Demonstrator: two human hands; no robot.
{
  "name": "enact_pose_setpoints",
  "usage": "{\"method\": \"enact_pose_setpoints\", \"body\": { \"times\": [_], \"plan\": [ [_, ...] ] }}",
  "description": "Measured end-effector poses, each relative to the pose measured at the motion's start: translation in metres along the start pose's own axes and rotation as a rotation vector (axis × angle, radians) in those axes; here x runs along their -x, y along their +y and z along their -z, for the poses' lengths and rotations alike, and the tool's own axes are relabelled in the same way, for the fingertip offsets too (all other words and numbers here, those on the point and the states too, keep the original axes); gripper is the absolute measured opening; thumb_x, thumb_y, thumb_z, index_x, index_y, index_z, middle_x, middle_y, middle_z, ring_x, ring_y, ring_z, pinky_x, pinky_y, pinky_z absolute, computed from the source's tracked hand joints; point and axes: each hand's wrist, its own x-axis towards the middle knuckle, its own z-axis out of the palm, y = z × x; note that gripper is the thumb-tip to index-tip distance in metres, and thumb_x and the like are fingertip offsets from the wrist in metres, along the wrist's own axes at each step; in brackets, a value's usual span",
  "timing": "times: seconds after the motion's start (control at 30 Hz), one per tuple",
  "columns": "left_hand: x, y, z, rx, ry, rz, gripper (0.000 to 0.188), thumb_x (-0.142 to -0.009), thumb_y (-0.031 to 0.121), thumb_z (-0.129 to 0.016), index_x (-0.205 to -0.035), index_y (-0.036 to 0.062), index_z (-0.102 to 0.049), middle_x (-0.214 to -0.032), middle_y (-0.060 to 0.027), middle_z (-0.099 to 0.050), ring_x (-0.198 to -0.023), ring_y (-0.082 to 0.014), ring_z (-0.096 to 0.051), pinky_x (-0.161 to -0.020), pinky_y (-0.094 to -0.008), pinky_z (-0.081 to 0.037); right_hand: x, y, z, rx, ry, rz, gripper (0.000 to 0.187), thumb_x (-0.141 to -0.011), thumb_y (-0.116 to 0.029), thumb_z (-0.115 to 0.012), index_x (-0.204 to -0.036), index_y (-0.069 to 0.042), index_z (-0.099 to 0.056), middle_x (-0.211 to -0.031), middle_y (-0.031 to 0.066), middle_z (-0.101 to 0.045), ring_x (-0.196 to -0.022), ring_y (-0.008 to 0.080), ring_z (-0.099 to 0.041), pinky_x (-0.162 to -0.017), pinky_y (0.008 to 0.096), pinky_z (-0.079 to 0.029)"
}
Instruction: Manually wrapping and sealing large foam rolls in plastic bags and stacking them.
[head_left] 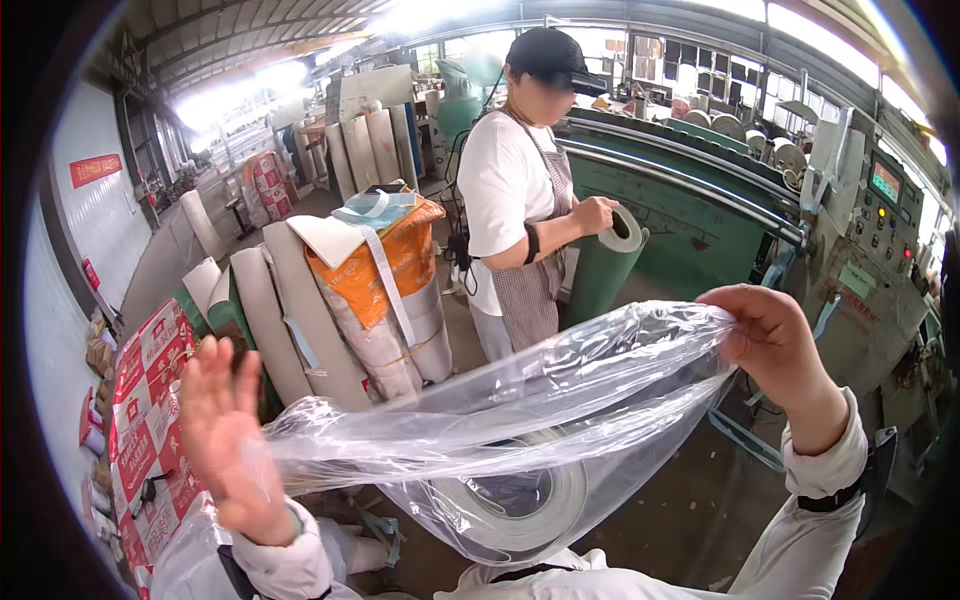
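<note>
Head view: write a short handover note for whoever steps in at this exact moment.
Left hand: open, fingers spread, palm against the clear plastic film bag.
Right hand: grip pinching the bag's upper edge, raised.
White wound roll with a hollow core: under the stretched bag, seen through the film.
Done: bag spread between both hands.
Left: roll not visibly enclosed.
Nearby: a person in an apron holds a green roll.
</note>
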Motion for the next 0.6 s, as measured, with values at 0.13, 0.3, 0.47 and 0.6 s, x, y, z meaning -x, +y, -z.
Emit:
{"method": "enact_pose_setpoints", "body": {
  "times": [0.13,0.3,0.47,0.6],
  "plan": [
    [0.024,-0.004,-0.064,0.255,-0.023,0.269,0.077,-0.080,0.054,-0.049,-0.137,0.0114,-0.021,-0.144,-0.0117,-0.011,-0.133,-0.0290,-0.012,-0.102,-0.0524,-0.016,0.001,0.049,-0.041,-0.823,0.083,0.195,0.029,-0.086,-0.006,-0.049,-0.114,0.002,-0.051,-0.107,0.0103,-0.055,-0.096,0.0141,-0.049,-0.085,0.0297,-0.039],
    [0.018,0.030,-0.090,1.579,0.199,0.464,0.023,-0.089,0.031,-0.046,-0.092,0.0077,-0.048,-0.092,-0.0054,-0.059,-0.094,-0.0238,-0.056,-0.104,-0.0465,-0.020,-0.001,-0.011,-0.091,-1.756,0.187,-0.043,0.028,-0.091,-0.029,-0.040,-0.101,-0.006,-0.051,-0.088,0.0078,-0.058,-0.076,0.0210,-0.056,-0.077,0.0384,-0.045],
    [0.009,0.033,-0.106,1.259,-0.148,0.762,0.038,-0.084,0.039,-0.047,-0.104,0.0082,-0.039,-0.060,0.0013,-0.036,-0.052,-0.0108,-0.032,-0.073,-0.0288,-0.033,-0.006,-0.034,-0.106,-1.176,-0.268,0.427,0.019,-0.086,-0.023,-0.046,-0.077,-0.008,-0.055,-0.065,0.0039,-0.047,-0.053,0.0147,-0.041,-0.056,0.0328,-0.036],
    [0.009,0.039,-0.105,0.599,-0.746,0.445,0.074,-0.074,0.028,-0.068,-0.128,0.0031,-0.025,-0.110,-0.0096,-0.047,-0.103,-0.0212,-0.047,-0.087,-0.0342,-0.038,-0.013,-0.064,-0.101,0.085,0.131,1.074,0.010,-0.068,-0.019,-0.061,-0.075,-0.013,-0.062,-0.103,0.0046,-0.055,-0.097,0.0234,-0.049,-0.087,0.0453,-0.034]
  ]
}}
